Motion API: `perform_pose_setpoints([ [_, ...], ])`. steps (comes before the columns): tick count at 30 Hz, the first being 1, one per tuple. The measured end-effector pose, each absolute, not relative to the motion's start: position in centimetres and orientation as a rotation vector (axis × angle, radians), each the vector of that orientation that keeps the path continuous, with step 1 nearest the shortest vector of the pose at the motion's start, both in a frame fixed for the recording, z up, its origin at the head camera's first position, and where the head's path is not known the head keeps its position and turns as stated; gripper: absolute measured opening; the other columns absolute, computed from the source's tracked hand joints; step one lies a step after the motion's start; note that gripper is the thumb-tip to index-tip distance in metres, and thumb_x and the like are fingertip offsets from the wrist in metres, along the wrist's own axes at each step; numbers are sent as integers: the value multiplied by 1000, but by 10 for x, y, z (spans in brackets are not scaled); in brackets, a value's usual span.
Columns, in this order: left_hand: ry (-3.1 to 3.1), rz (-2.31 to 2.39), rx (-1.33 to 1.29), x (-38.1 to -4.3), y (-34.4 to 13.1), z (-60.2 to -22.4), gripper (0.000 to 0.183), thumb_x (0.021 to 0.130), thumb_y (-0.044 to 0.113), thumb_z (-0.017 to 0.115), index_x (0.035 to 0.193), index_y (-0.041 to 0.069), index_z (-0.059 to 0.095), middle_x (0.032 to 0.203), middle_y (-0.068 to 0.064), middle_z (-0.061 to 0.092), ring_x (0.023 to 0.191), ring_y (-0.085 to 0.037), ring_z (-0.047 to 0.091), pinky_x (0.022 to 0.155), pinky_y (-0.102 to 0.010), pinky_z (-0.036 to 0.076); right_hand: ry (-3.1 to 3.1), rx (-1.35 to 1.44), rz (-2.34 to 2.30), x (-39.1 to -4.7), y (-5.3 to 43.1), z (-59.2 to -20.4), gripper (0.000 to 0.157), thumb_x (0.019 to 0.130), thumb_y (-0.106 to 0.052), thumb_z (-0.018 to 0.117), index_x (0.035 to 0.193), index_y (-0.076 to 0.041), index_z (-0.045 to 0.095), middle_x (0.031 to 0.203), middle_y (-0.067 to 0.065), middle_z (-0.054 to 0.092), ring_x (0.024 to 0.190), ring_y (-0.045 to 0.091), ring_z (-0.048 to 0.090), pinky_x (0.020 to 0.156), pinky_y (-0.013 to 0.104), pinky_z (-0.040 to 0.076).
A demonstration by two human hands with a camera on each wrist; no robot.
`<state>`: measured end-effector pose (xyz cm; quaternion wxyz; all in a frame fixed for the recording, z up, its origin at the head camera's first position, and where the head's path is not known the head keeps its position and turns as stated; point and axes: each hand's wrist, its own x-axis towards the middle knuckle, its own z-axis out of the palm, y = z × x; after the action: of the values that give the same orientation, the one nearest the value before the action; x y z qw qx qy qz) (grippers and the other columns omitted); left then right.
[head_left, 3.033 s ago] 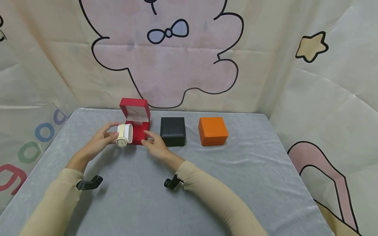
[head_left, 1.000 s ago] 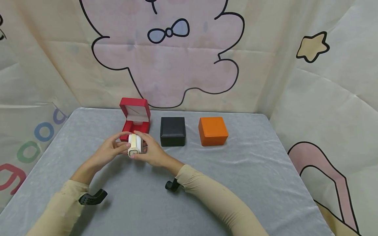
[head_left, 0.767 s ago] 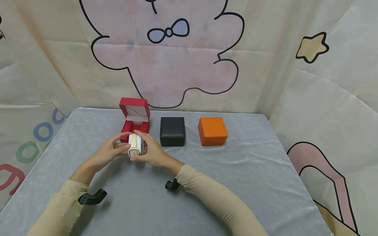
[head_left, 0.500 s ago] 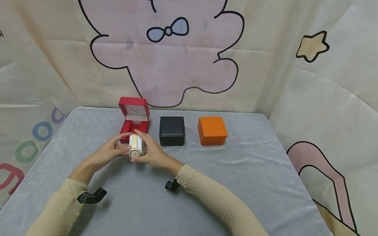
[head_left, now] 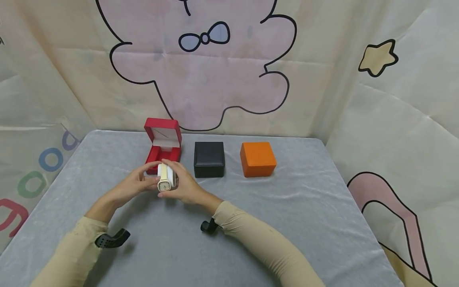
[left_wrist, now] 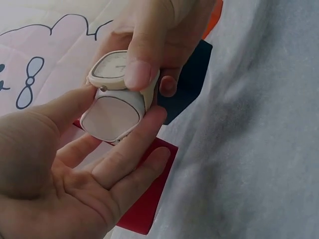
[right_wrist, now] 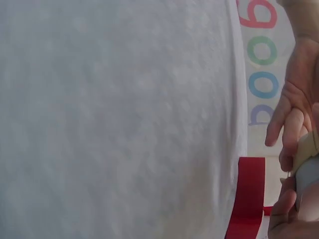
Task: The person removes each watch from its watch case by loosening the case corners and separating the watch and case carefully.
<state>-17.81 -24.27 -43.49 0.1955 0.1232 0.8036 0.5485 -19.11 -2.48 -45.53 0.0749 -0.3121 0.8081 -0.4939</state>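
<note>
A cream-strapped wristwatch (head_left: 164, 182) wraps round a white watch cushion (left_wrist: 109, 118), held up just in front of an open red watch box (head_left: 163, 153). From the left, my left hand (head_left: 134, 185) grips it, with the thumb at one side and fingers under the cushion in the left wrist view. My right hand (head_left: 186, 186) holds it from the other side; its thumb lies over the edge of the watch face (left_wrist: 110, 64). The red box's lid stands raised, showing a white lining, and its front is partly covered by the hands.
A closed black box (head_left: 209, 160) stands right of the red one, close by my right hand. Further right is a closed orange box (head_left: 258, 159). All stand on a grey cloth-covered table (head_left: 172, 247), with a printed curtain (head_left: 229, 87) behind.
Since three seconds ago the watch on its cushion has come right and nearer me. My right hand has left the red box and taken hold of it. Over the last second little changes.
</note>
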Motion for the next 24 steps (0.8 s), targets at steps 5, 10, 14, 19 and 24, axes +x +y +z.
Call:
perform_pose_setpoints([
  [5,2201,1586,334,-178,-243,-433,70,101,20,61,158,1,26,119,-18,68,91,-13,75,89,-29,59,2487,-938,-1433,-188,-29,-458,96,77,-26,89,156,-27,35,148,3,44,127,9,43,99,23,49],
  [10,2203,1558,342,-178,-242,-434,71,101,20,61,159,0,24,127,-26,64,91,-13,75,85,-29,61,2572,-882,-1371,-186,-31,-459,92,78,-30,88,154,-28,38,146,2,47,125,10,46,99,26,50],
  [14,2178,1561,325,-177,-241,-433,73,101,19,62,160,2,22,126,-31,61,91,-15,75,82,-34,62,2586,-878,-1354,-186,-32,-459,90,78,-32,87,154,-25,39,146,2,47,125,11,47,98,26,50],
  [19,2189,1557,316,-175,-238,-430,74,100,17,63,160,3,22,124,-29,61,89,-14,72,76,-34,63,2585,-892,-1356,-186,-32,-460,89,79,-32,86,154,-26,39,146,2,47,123,11,47,95,24,50],
  [24,2240,1542,321,-174,-235,-429,74,100,17,63,160,2,23,121,-28,64,84,-13,68,71,-30,61,2597,-922,-1371,-188,-32,-461,84,81,-28,83,153,-28,40,141,1,51,117,10,49,90,21,50],
])
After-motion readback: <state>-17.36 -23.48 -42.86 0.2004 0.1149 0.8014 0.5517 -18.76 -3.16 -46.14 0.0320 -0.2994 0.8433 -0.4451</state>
